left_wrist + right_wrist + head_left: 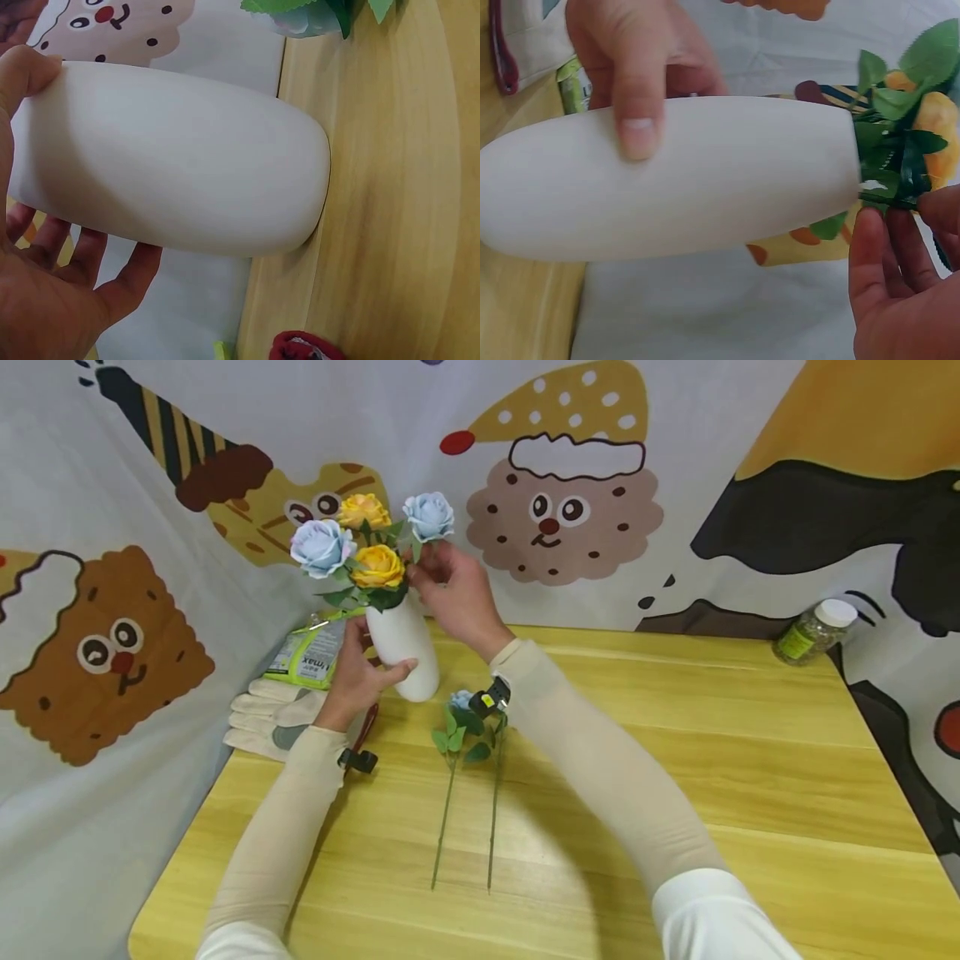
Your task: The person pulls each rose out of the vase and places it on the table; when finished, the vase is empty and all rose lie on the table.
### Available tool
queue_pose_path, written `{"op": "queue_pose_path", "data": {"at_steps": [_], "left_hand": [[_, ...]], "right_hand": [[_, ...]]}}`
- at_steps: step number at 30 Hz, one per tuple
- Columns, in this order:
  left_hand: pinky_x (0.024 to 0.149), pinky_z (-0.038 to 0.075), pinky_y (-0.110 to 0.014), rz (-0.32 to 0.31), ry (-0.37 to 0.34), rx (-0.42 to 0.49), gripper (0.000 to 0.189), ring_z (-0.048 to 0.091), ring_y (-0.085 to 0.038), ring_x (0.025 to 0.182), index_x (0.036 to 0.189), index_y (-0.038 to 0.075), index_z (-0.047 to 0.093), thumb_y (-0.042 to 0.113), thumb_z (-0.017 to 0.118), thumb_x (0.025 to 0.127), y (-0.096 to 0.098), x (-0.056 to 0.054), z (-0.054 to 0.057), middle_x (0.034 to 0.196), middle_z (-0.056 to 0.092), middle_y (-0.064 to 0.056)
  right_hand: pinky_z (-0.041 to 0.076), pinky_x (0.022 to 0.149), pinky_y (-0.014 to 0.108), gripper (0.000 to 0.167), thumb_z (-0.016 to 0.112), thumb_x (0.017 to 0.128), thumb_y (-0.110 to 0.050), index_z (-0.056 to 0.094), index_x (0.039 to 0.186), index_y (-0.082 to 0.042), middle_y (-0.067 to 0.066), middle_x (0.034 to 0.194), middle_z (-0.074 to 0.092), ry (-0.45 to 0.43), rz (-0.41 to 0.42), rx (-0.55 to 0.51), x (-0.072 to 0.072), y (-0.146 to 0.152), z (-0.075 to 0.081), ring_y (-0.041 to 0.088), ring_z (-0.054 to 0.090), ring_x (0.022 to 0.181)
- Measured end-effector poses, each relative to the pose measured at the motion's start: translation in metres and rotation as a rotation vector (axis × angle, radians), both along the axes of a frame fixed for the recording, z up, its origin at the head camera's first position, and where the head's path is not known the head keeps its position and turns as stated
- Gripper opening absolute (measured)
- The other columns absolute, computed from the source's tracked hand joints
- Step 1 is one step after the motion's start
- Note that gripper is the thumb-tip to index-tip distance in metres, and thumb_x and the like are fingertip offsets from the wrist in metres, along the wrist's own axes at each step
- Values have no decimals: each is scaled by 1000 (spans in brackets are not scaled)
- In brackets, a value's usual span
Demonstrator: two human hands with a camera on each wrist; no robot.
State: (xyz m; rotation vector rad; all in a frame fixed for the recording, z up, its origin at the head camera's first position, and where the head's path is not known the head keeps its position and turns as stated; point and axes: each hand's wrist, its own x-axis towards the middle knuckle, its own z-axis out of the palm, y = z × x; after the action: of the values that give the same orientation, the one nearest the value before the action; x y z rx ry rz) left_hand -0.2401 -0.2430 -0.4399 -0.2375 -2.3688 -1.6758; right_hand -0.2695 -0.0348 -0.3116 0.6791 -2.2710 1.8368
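Observation:
A white vase [405, 647] stands on the table, holding yellow roses [378, 567] and blue roses [322, 548]. My left hand [358, 677] grips the vase around its side, thumb in front and fingers behind, as the left wrist view also shows. At the vase's mouth, my right hand [459, 593] pinches the green stem [889, 199] of a blue rose [429, 517] at the right of the bunch. The stem's end is hidden inside the vase. Two more stems, one with a blue rose [461, 700], lie on the table below my right wrist.
Beige gloves [262, 718] and a green-and-grey packet [307, 652] lie left of the vase. A clear jar with a white lid [816, 632] stands at the table's far right corner. A printed cloth [712, 577] hangs behind the wooden table [712, 735].

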Motion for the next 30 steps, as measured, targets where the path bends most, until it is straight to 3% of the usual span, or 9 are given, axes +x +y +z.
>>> {"op": "queue_pose_path", "data": {"at_steps": [5, 14, 21, 25, 30], "left_hand": [[107, 52, -58, -4, -4, 17, 87, 55, -34, 130, 147, 6, 35, 12, 90, 81, 2, 2, 5, 146, 47, -17], [106, 53, -59, -4, 8, 5, 88, 56, -34, 128, 147, 7, 35, 15, 92, 80, 1, 0, 1, 145, 48, -16], [106, 53, -60, -25, 6, 18, 88, 55, -33, 128, 147, 9, 35, 16, 92, 80, 2, 0, 2, 146, 48, -15], [104, 55, -56, -21, 5, 2, 89, 55, -32, 128, 149, 9, 34, 14, 92, 81, 1, 1, 1, 146, 48, -14], [102, 56, -51, -16, 15, -4, 86, 56, -30, 127, 147, 7, 35, 13, 91, 81, 0, 4, 1, 144, 49, -14]], "right_hand": [[66, 77, 33, 22, 64, 106, -11, 68, 127, -5, 12, 118, 73, -38, 32, -111, 6, 3, 9, 21, 73, 99], [66, 77, 34, 22, 60, 106, -3, 65, 128, 0, 17, 121, 70, 41, 17, -265, 17, 22, 21, 37, 73, 104], [66, 76, 35, 21, 59, 104, 3, 65, 124, 6, 22, 116, 70, 150, -10, -347, 23, 38, 23, 29, 75, 95], [66, 74, 36, 20, 59, 104, 3, 64, 123, 7, 19, 109, 70, 214, -36, -392, 26, 46, 22, 31, 75, 94], [66, 76, 35, 18, 61, 104, 1, 65, 121, 2, 9, 106, 71, 200, -100, -486, 28, 57, 21, 25, 77, 93]]}}
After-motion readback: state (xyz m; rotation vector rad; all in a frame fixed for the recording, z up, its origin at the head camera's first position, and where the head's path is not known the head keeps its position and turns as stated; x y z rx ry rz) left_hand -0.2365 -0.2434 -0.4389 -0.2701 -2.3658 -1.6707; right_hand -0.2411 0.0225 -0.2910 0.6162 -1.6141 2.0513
